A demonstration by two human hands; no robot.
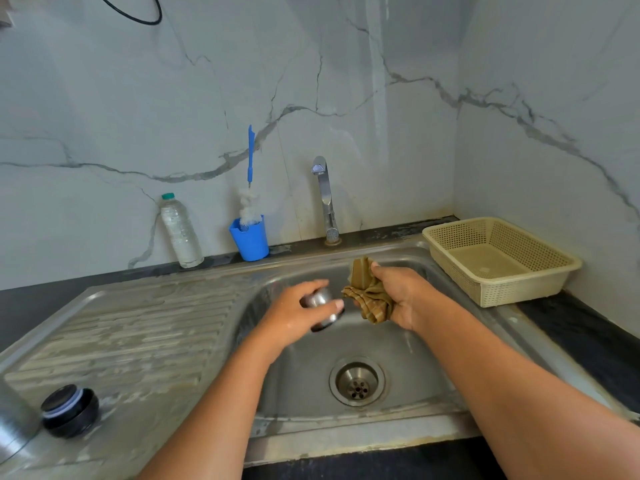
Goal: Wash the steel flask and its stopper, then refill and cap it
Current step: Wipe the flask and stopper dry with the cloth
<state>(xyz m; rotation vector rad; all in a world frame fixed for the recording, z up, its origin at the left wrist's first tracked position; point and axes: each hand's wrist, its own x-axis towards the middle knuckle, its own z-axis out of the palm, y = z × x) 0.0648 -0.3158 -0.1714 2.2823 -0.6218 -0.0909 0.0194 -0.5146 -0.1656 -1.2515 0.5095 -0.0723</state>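
My left hand (298,313) grips a small round steel cap (322,304) with a dark rim, held over the sink basin (398,344). Right beside it, my right hand (401,296) clutches a crumpled brownish-yellow cloth (369,294), which almost touches the cap. A black stopper (71,410) with a pale ring lies on the draining board at the lower left. Next to it, at the frame's left edge, shows part of the steel flask body (14,431). No water runs from the tap (325,199).
At the back stand a clear plastic bottle (180,233) with a green cap and a blue cup (250,239) holding a blue-handled bottle brush (250,188). A beige plastic basket (498,259) sits on the right. The drain (357,382) lies in the basin's middle.
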